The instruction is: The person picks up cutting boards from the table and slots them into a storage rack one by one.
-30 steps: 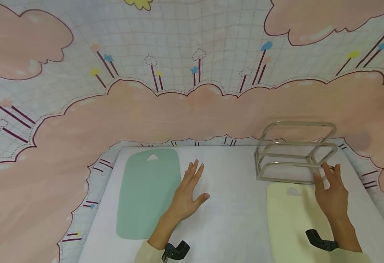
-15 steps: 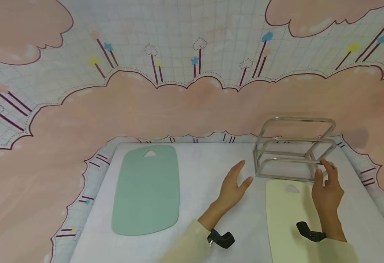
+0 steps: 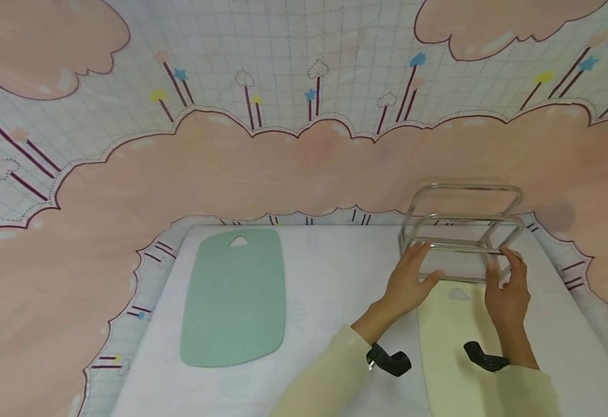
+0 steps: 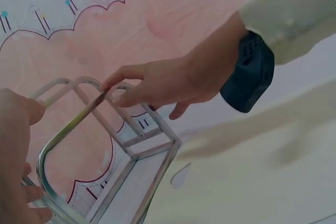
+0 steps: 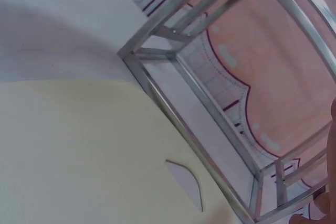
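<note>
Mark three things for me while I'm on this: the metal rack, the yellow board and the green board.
Metal rack [image 5: 184, 128]: right wrist view, on its lower front bar.
Yellow board [image 3: 449, 347]: head view, on its flat face.
Green board [image 3: 233, 301]: head view, middle of its face.

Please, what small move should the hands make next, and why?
Perhaps the left hand should close on the left end of the metal rack. The right hand pinches it near the front right corner, while the left hand is open beside the other end; holding both ends would likely steady it.
</note>
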### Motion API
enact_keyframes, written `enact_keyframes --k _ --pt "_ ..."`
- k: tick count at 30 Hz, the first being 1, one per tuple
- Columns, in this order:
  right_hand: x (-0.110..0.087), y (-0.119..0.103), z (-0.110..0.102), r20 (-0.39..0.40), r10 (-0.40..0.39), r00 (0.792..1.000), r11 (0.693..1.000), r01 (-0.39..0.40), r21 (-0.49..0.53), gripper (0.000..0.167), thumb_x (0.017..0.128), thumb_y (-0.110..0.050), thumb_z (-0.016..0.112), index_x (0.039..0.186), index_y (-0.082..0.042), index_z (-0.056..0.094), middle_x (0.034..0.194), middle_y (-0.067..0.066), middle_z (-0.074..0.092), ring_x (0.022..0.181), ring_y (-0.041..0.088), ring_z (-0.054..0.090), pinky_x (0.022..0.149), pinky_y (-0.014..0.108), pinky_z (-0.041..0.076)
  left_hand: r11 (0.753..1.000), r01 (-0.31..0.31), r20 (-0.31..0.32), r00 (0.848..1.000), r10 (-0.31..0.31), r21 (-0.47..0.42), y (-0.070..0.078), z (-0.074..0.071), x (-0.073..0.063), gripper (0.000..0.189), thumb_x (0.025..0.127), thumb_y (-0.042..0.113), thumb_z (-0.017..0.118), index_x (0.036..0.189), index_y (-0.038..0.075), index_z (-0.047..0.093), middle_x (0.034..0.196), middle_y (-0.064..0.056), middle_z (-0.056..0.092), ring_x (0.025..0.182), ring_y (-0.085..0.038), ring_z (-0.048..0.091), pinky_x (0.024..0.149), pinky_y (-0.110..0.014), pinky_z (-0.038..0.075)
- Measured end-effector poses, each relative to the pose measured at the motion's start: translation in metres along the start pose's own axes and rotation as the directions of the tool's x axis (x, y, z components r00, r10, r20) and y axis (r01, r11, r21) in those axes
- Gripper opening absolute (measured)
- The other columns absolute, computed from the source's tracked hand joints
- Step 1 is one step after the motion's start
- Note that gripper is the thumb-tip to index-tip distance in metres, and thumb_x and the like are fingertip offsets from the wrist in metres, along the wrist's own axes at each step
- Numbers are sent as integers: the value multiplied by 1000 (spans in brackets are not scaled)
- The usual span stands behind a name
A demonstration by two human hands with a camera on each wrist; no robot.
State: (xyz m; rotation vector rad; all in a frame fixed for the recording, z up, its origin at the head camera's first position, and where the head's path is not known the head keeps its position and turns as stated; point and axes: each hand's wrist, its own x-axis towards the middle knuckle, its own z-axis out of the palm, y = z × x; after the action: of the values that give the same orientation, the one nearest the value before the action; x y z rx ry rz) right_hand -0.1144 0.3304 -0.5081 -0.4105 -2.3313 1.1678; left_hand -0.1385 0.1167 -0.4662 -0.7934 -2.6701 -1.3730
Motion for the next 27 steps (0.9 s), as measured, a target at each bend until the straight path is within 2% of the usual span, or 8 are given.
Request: enact_keyframes --k 5,10,15,21,27 --pt "0 0 -1 12 9 1000 1000 -9 6 48 101 -22 47 148 -25 34 152 1 32 136 36 30 94 69 33 1000 -11 70 997 10 4 -5 0 10 62 98 36 53 151 14 29 152 -11 32 139 -21 28 106 -39 33" --pt "-2 0 -5 18 17 1000 1000 -18 15 49 100 -19 50 147 -25 36 151 1 35 135 36 32 95 68 32 998 -7 122 993 -2 69 -11 1 12 60 99 37 52 151 15 31 152 -12 30 139 -22 29 106 -37 35" --pt "-1 -1 -6 42 24 999 999 -26 40 50 100 -19 51 148 -26 37 151 2 35 137 32 29 97 68 30 992 -10 117 993 -6 128 -16 5 12 59 98 34 55 150 18 33 151 -13 32 135 -24 35 101 -35 40" --pt "1 0 -8 45 32 998 999 -34 37 49 100 -19 50 148 -26 38 151 1 35 137 31 29 99 66 29 990 -19 103 995 5 143 -17 7 11 63 97 33 57 152 21 30 144 -20 37 126 -26 47 94 -32 46" --pt "0 -3 -8 99 66 993 996 -71 51 49 101 -23 48 148 -28 36 153 -2 30 140 27 22 103 62 27 986 -15 118 993 -5 166 -21 9 11 66 97 34 56 153 21 24 141 -22 38 121 -30 51 91 -34 48"
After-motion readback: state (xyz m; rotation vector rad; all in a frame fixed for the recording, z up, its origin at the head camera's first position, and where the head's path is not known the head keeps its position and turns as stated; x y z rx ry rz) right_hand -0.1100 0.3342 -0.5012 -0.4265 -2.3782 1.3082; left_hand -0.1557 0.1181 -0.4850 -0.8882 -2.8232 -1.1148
